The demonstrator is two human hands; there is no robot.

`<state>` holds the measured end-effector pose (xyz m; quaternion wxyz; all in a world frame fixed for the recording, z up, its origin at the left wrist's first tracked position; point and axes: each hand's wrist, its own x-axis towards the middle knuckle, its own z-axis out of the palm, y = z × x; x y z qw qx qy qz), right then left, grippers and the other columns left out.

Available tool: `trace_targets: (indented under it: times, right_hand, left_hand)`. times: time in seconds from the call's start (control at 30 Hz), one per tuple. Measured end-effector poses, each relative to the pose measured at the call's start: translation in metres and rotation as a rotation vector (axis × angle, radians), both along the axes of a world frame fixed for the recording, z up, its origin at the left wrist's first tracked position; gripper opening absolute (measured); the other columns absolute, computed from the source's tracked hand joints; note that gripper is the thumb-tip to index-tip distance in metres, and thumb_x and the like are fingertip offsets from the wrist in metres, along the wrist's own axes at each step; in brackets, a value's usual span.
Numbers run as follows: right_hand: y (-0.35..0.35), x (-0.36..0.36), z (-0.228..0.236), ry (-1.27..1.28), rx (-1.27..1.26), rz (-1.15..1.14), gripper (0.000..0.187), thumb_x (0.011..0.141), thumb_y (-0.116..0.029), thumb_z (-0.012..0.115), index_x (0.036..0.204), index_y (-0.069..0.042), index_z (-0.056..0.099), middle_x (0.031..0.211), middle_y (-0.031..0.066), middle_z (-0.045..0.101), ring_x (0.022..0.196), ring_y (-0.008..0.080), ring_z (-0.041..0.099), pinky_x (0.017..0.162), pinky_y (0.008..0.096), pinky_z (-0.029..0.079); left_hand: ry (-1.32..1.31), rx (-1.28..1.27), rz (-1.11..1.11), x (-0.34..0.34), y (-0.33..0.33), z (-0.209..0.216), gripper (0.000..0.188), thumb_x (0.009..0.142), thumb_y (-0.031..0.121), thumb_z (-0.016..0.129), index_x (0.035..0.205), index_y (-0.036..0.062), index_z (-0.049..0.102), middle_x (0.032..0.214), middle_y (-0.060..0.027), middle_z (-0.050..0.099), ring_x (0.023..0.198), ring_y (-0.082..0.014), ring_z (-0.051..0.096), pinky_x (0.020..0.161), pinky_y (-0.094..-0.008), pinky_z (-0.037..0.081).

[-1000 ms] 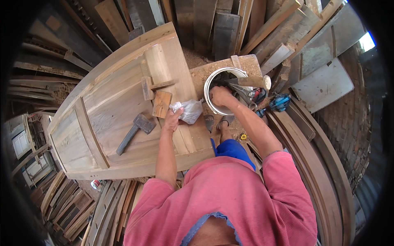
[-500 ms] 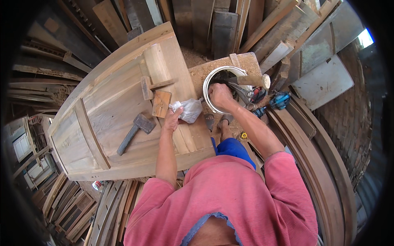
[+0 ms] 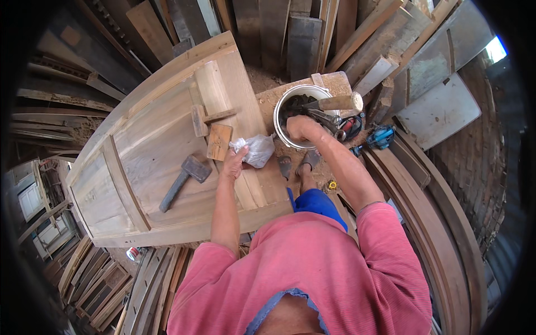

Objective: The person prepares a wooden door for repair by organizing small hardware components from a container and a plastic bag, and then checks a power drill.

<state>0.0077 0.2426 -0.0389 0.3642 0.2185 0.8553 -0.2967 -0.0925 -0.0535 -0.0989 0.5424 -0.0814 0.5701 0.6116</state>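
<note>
My left hand [image 3: 234, 162] is closed on the gathered neck of a clear plastic bag [image 3: 259, 151] above the wooden door panel [image 3: 162, 167]; what the bag contains is unclear. Inside a white bucket [image 3: 277, 124] of tools, my right hand [image 3: 301, 128] reaches down, its fingers hidden by the rim and wrist. A wooden-handled tool [image 3: 338, 103] and metal tools [image 3: 329, 120] stick out of the bucket. Beside my left hand lies a small wooden block [image 3: 219, 142]. A wooden marking gauge or mallet-like piece [image 3: 199, 120] and a dark-headed mallet [image 3: 194, 168] rest on the panel.
The bucket stands on a dusty wooden bench [image 3: 338, 84]. A blue power tool [image 3: 381, 137] sits to its right, near long stacked boards [image 3: 424, 218]. Planks [image 3: 304, 47] lean along the far side, and more timber [image 3: 100, 285] lies at lower left. A yellow tape measure-like object [image 3: 332, 185] is on the floor.
My right hand has shifted slightly within the bucket, and the bucket and its wooden-handled tool have tilted or moved a little. My left hand stays on the bag.
</note>
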Motion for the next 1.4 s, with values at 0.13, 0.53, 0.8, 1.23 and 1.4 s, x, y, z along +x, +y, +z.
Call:
trace_targets:
  times: [0.13,0.53,0.8,1.23,1.4]
  right_hand:
    - [0.002,-0.007,0.058,0.071,-0.191,-0.116,0.035,0.083,-0.014,0.061,0.108,0.007,0.072,0.113,0.0279,0.071,0.108,0.0401,0.069,0.094,0.0467,0.054]
    - [-0.001,0.072,0.14,0.839,-1.604,-1.073,0.045,0.101,-0.005,0.057,0.144,0.002,0.046,0.132,0.021,0.062,0.117,0.0313,0.066,0.102,0.0453,0.055]
    - [-0.03,0.086,0.177,0.993,-1.657,-1.025,0.056,0.094,-0.005,0.063,0.147,-0.002,0.044,0.138,0.0223,0.059,0.122,0.0235,0.061,0.101,0.0397,0.051]
    - [-0.117,0.091,0.236,0.933,-1.062,-0.831,0.047,0.082,0.011,0.069,0.12,-0.007,0.048,0.133,0.0169,0.061,0.114,0.0163,0.063,0.1,0.0315,0.052]
    - [-0.147,0.091,0.247,1.001,-0.902,-0.787,0.042,0.083,0.013,0.067,0.114,-0.007,0.047,0.134,0.0172,0.06,0.115,0.0182,0.065,0.099,0.0308,0.053]
  left_hand:
    - [0.043,0.008,0.015,0.0,-0.014,-0.009,0.047,0.094,0.025,0.075,0.131,0.0023,0.057,0.121,-0.0124,0.069,0.108,-0.025,0.069,0.089,-0.0477,0.06]
    - [0.474,-0.475,-0.523,-0.003,0.007,0.045,0.037,0.092,0.027,0.071,0.12,0.004,0.064,0.112,-0.0161,0.072,0.102,-0.0293,0.071,0.091,-0.0417,0.055]
    - [0.976,-0.731,-0.636,0.01,-0.002,0.087,0.05,0.087,0.035,0.072,0.123,0.0032,0.059,0.12,-0.0237,0.069,0.117,-0.0397,0.064,0.1,-0.0466,0.049]
    - [0.491,0.478,0.015,0.075,0.019,0.261,0.023,0.095,0.006,0.072,0.116,0.003,0.062,0.102,-0.0015,0.068,0.093,-0.0084,0.063,0.085,-0.0252,0.052]
    - [0.488,0.523,0.03,0.078,0.003,0.257,0.024,0.095,0.007,0.072,0.117,0.0028,0.062,0.102,-0.0017,0.066,0.092,-0.0074,0.061,0.084,-0.0244,0.052]
